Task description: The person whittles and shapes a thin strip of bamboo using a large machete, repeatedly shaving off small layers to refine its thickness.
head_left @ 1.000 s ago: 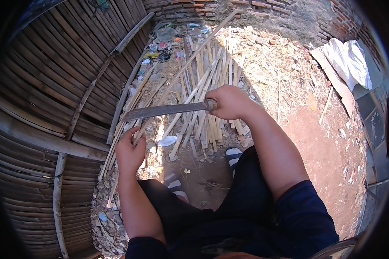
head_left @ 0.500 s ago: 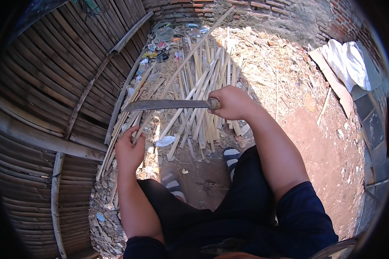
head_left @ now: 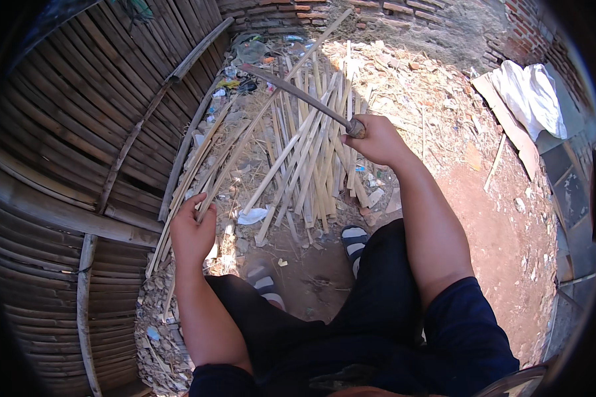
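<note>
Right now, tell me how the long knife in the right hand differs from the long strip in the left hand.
The long knife has a dark grey blade, while the strip is pale tan. The knife looks clearly shorter than the strip. From the right hand the knife slants up to the left; from the left hand the strip slants up to the right. Both are long and narrow.

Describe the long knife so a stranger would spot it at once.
Find the heap of pale strips, then the right hand at its right side. That hand grips the long knife by its stubby handle. Unlike the strips, it has a dark blade.
</note>
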The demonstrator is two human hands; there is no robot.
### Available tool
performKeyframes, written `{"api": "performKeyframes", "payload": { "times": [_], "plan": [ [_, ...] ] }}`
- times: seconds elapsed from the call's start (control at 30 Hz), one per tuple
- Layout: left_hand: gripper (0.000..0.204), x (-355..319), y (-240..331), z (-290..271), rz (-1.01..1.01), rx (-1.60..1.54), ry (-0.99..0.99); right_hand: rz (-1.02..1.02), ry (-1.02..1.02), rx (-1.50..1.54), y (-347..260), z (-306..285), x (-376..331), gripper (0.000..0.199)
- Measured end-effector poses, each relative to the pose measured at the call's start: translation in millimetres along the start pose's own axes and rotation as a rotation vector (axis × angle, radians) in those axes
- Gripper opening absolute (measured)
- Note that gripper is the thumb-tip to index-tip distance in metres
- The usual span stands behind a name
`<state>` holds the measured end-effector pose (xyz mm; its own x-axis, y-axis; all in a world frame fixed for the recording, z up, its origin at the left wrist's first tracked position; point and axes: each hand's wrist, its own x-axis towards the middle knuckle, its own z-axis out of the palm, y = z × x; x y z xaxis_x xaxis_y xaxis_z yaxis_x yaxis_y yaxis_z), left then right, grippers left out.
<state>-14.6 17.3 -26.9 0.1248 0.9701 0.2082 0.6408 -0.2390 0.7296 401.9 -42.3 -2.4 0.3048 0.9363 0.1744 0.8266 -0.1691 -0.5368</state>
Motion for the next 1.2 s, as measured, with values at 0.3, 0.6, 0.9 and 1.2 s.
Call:
{"api": "performKeyframes", "payload": {
  "times": [0.3, 0.6, 0.9, 1.2],
  "plan": [
    [0.04, -3, 1, 3, 0.036, 0.077, 0.006, -0.273, -0.342, -0.181, -70, 10, -16, 0.035],
    [0.041, 1, -4, -2, 0.0, 0.081, 0.004, 0.1, -0.046, 0.049, -5, -10, 2, 0.04],
    [0.04, -3, -1, 9, 0.044, 0.041, -0.013, -0.395, -0.276, -0.147, -63, 21, -18, 0.027],
    [0.039, -1, -4, -3, 0.046, 0.026, 0.03, 0.136, -0.047, 0.031, -4, -8, 6, 0.041]
  ]
}}
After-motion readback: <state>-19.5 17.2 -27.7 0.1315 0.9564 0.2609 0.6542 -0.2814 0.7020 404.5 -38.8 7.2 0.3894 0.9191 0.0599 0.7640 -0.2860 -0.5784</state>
